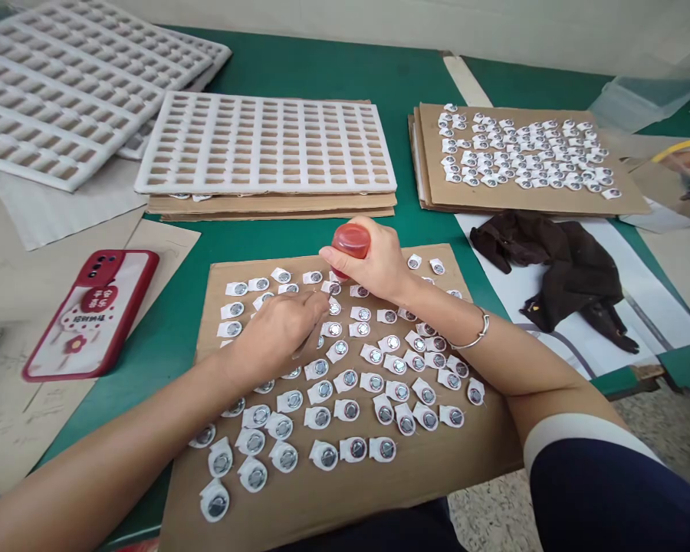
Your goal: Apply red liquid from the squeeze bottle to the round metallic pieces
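Observation:
My right hand (379, 257) is wrapped around a red, translucent, bottle-like object (350, 241), its rounded end upward and its lower end mostly hidden. Just left of it, my left hand (284, 326) has its fingers pinched together over the parts; what they hold, if anything, is hidden. Beneath both hands lies a brown cardboard sheet (379, 487). Rows of small white tabs with round silvery discs (346, 410) cover much of it, some out of sight under my hands and forearms.
White foam grid trays (270, 146) sit on cardboard at the back, with more stacked at left. A second cardboard stack (431, 184) at back right bears similar parts. A red-cased phone (92, 314) lies left, dark brown cloth (575, 268) right. A clear plastic container (644, 100) stands far right.

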A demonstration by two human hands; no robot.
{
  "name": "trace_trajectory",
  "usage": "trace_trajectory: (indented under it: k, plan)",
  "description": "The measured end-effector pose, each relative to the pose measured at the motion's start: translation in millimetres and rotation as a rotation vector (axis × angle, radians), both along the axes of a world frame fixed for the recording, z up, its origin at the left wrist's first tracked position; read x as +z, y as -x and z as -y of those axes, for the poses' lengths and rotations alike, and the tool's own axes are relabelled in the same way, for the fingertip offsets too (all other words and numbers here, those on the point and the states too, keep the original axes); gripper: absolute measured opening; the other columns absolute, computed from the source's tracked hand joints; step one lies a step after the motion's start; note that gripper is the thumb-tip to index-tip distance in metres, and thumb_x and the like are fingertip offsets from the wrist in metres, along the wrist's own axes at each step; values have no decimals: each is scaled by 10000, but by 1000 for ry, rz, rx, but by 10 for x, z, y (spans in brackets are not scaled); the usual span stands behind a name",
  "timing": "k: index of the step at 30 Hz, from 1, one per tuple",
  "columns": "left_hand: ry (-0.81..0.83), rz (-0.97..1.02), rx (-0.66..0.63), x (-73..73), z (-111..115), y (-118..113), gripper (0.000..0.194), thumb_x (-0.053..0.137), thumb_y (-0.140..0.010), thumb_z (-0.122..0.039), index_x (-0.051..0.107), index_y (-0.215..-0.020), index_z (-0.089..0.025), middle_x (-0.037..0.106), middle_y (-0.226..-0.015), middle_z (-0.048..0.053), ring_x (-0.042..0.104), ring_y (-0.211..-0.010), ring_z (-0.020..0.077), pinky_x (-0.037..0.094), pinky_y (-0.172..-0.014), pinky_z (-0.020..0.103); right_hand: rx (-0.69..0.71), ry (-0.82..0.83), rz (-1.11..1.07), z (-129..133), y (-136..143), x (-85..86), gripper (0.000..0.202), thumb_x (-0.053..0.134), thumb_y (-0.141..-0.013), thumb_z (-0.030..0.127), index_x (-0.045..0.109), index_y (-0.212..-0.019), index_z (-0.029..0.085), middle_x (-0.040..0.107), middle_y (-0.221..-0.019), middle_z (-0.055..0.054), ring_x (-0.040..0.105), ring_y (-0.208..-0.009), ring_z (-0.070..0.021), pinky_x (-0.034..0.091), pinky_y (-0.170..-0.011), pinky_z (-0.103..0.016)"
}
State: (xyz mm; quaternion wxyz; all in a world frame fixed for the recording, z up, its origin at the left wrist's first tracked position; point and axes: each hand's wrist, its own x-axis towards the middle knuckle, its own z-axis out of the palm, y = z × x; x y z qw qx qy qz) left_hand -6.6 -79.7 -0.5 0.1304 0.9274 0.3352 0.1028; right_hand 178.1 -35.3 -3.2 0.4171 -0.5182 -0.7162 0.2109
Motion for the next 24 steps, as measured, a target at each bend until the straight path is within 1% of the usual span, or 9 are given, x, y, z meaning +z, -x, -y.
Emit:
trace_trajectory:
  k: [7, 13, 16, 20, 22, 24]
  plan:
    - [38, 42, 14, -16, -15, 4, 155, 375, -842, -148, 528, -826, -155, 592, -702, 38, 562, -636, 143, 449, -606, 275, -3, -12, 28, 3, 0, 3, 409, 579, -689, 608, 526, -737, 205, 596, -677, 8, 520, -604, -127, 419, -605, -287]
    - [101, 84, 66, 58, -69, -3, 159, 411, -838, -182, 566, -811, -152, 603, -675, 32, 562, -608, 144, 424, -581, 269, 11, -7, 20, -6, 19, 14, 386, 586, -698, 585, 524, -722, 205, 588, -656, 14, 512, -594, -123, 415, -598, -285]
    - [195, 110, 82, 132, -146, -11, 150, 429, -813, -162, 577, -787, -149, 610, -682, 25, 553, -611, 136, 398, -563, 252, 8, -6, -14, -53, 16, 102, 373, 597, -695, 571, 528, -725, 206, 582, -654, 20, 526, -612, -124, 428, -604, -283]
    - [365, 159, 125, 205, -272, -25, 127, 463, -803, -193, 571, -750, -151, 613, -694, 6, 536, -600, 111, 379, -540, 224, -8, -41, -78, -78, -64, 292, 357, 624, -683, 545, 534, -743, 205, 581, -697, 24, 560, -667, -123, 456, -650, -287]
    - [412, 166, 161, 206, -314, -23, 132, 482, -803, -225, 571, -735, -155, 613, -690, -2, 525, -585, 102, 368, -522, 214, -19, -12, -126, -26, -132, 347, 355, 632, -682, 530, 539, -801, 209, 590, -735, 17, 584, -688, -128, 471, -653, -290]
    - [431, 182, 201, 179, -331, -10, 139, 499, -799, -244, 574, -720, -157, 610, -678, -7, 516, -571, 96, 359, -506, 208, -25, 51, -196, 72, -200, 341, 392, 640, -685, 504, 523, -936, 226, 600, -769, 13, 607, -677, -132, 486, -608, -283]
